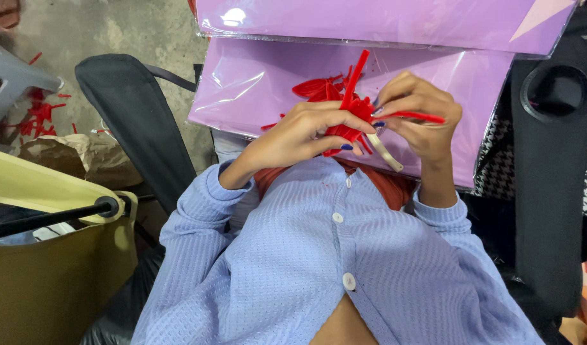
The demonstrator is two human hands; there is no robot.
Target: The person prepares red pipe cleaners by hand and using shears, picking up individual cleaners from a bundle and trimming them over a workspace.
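My left hand (306, 131) grips a bunch of red paper strips (346, 110) bent into loops, with one strip standing up from it. My right hand (421, 112) pinches a single red strip (421, 117) that sticks out to the right, fingers closed against the bunch. A pale cream strip (386, 153) hangs down between the two hands. Both hands are above a wrapped pack of purple paper sheets (255, 83) lying on my lap. I wear a light blue buttoned shirt (319, 255).
A second purple pack (383, 19) lies further away. More red pieces (312, 86) rest on the near pack. A black chair back (137, 121) is on the left, an olive bag (57, 268) with a black bar lower left, red scraps (38, 115) on the floor.
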